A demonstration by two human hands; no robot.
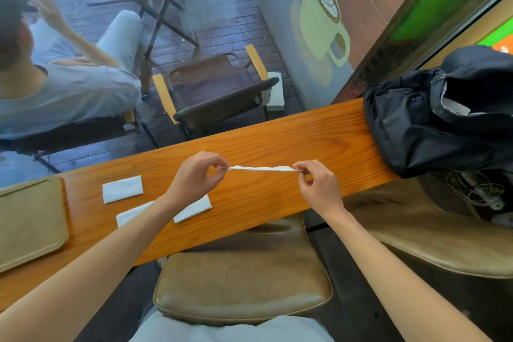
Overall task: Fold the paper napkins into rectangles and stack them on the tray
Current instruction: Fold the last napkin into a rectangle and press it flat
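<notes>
My left hand (194, 175) pinches one end of a paper napkin (262, 168) between thumb and fingertips, and my right hand (319, 186) pinches the other end the same way. Between the two the napkin is stretched out flat and edge-on to my eyes, held up above the wooden counter (277, 141) and touching nothing else. From this angle I can't tell how many layers it has, so I can't say whether it is already folded once.

I judge this to be the folding step for this napkin: it is lifted and squared between my hands, not yet creased into a rectangle. Next it calls for bringing the two ends together so the edges match, then laying it down and pressing the crease flat.

To my left, three folded napkins (122, 189) lie flat on the counter. One lies nearer the tray and two closer to me, partly hidden under my left forearm. The tray (27, 219) sits at the far left end with no napkin on the part I can see, so by my reckoning the stacking is not yet begun. A black bag (433, 125) rests on the counter's right end, well apart from my hands.
</notes>
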